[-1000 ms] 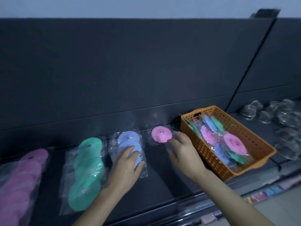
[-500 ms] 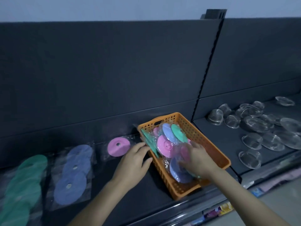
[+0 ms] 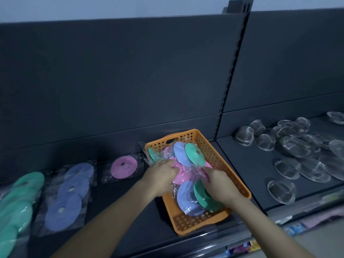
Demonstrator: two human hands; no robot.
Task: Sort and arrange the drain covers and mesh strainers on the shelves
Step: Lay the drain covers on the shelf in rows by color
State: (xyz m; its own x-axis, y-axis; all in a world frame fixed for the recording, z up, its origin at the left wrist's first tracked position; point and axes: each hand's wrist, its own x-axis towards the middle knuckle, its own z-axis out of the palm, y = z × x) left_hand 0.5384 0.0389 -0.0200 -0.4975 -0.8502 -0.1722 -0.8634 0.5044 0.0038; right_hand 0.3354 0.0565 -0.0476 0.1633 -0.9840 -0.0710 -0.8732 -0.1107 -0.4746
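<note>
An orange perforated basket (image 3: 210,146) stands on the dark shelf and holds several bagged drain covers in pink, blue and green. My left hand (image 3: 162,175) and my right hand (image 3: 219,183) are both inside it, fingers closed on the clear wrapping of a pink drain cover (image 3: 181,174) between them. A blue cover (image 3: 186,199) and a green cover (image 3: 202,195) lie just below my right hand. Laid out to the left are one pink cover (image 3: 124,167), a row of blue covers (image 3: 69,196) and a row of green covers (image 3: 17,202).
On the neighbouring shelf section to the right lie several clear-bagged metal mesh strainers (image 3: 290,148). A slotted upright post (image 3: 232,71) divides the two sections. The dark back panel rises behind. Colourful packets show on a lower shelf (image 3: 247,246).
My view has swung right, from the laid-out rows to the basket. My left hand left the blue covers and my right hand left the pink cover; both now dig into the basket.
</note>
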